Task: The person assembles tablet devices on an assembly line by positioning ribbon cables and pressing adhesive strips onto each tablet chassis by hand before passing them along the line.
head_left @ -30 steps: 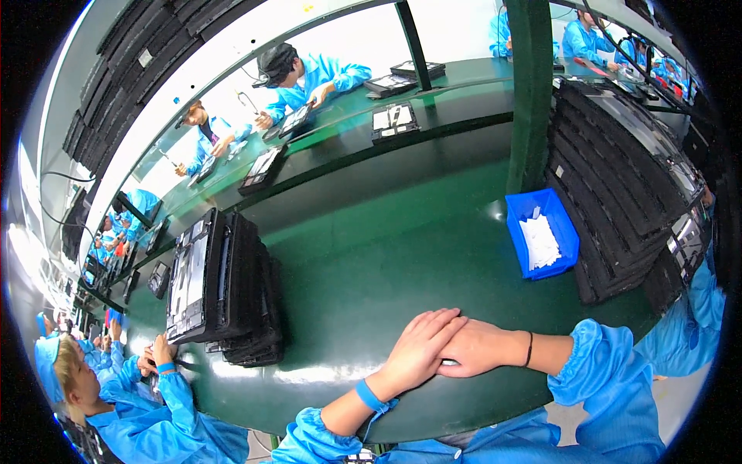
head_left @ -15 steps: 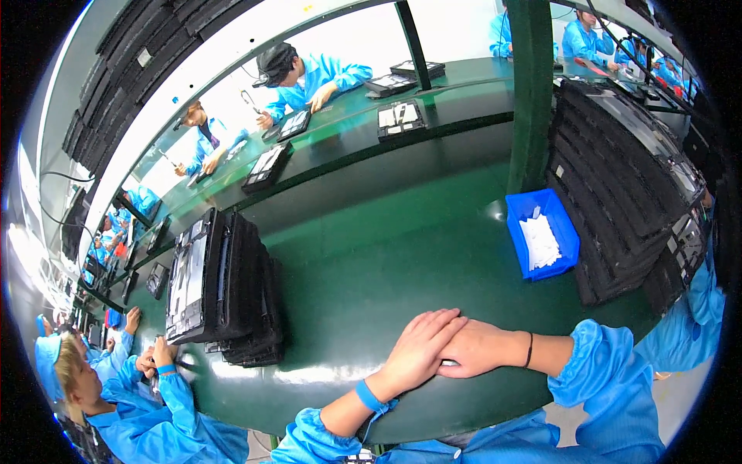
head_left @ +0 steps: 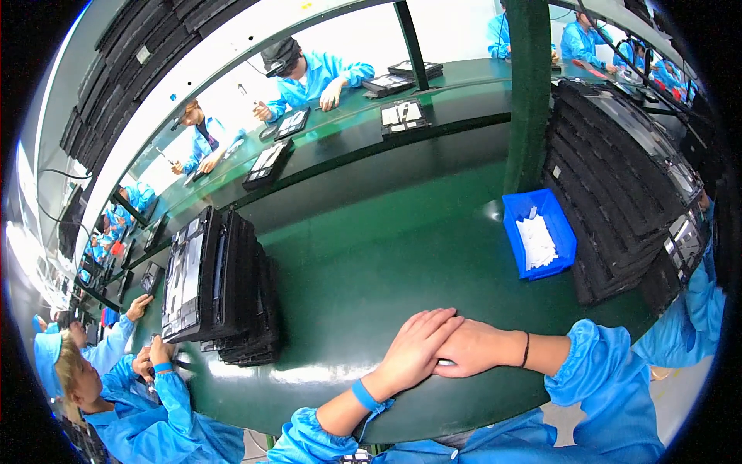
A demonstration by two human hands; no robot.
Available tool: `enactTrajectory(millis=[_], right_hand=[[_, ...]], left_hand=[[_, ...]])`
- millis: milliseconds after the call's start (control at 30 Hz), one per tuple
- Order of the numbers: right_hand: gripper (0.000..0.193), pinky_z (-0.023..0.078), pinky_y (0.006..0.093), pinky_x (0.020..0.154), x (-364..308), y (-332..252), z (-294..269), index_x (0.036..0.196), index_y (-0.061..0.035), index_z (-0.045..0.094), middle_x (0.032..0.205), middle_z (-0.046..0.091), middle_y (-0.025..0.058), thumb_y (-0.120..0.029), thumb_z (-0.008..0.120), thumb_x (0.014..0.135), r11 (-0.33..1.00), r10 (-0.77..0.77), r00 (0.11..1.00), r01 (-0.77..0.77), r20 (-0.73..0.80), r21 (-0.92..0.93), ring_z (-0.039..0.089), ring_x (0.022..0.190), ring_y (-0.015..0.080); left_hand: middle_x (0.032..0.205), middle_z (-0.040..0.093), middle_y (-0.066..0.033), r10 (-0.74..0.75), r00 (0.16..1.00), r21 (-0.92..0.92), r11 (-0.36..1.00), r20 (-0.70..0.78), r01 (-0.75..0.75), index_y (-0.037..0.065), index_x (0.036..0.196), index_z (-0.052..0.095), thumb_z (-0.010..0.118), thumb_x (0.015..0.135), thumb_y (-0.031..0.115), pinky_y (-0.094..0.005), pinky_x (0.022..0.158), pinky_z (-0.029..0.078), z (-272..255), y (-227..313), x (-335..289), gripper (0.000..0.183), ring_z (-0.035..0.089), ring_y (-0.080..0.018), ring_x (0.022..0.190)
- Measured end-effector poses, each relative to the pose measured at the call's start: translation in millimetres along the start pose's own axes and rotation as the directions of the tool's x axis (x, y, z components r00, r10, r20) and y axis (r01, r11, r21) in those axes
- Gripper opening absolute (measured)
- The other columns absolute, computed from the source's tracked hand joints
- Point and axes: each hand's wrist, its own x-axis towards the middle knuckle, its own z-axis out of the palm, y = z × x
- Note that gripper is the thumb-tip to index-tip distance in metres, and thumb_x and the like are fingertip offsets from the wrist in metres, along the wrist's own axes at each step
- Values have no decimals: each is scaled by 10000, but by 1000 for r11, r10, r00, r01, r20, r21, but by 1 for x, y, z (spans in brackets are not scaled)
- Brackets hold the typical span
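Observation:
Over the green table, near its front edge, my two hands rest one on the other. My left hand lies across the back of the right, its fingers stretched out and close together, a blue band round the wrist. Underneath, my right hand is palm down with a thin dark band at its wrist; most of its fingers are covered by the left. A small pale spot shows between the hands, too small to make out. Nothing else is seen in either hand.
Left stands a stack of black foam trays with flat parts. On the right are a blue bin of white pieces, a green post and taller stacked trays. Co-workers in blue sit at the left and beyond the conveyor.
My hands stay together in almost the same place. Across the conveyor, a co-worker's head and hands have shifted; at the left, another co-worker's hand has moved toward a tray.

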Motion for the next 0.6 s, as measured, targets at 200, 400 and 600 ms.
enactTrajectory(millis=[200, 400, 600], right_hand=[[242, 514, 441, 804, 3, -3, -5, 926, -55, 670, 939, 664, 183, -270, 631, 823, 1000, -4, 1000, 4, 29, 7, 632, 889, 351], [244, 512, 441, 806, 0, 0, -1, 929, -57, 671, 948, 665, 182, -272, 631, 822, 1000, -5, 1000, 5, 24, -1, 629, 893, 354], [245, 511, 441, 806, 1, -1, -2, 924, -54, 671, 939, 664, 185, -273, 632, 822, 1000, -5, 1000, 5, 22, 6, 627, 891, 356]], left_hand=[[1368, 490, -167, -11, 1000, 11, 1000, 6, 11, 55, 1343, 494, 576, 761, 73, -471, 1082, 339, 0, -1, -2, 588, 474, -349, 1251], [1369, 489, -168, 2, 1000, 1, 1000, -2, -2, 52, 1342, 495, 576, 764, 77, -468, 1085, 334, 0, -1, -1, 583, 471, -349, 1254], [1373, 488, -163, -11, 1000, 12, 1000, -1, 11, 58, 1341, 497, 585, 762, 86, -467, 1089, 330, 2, -1, -2, 586, 466, -346, 1259]])
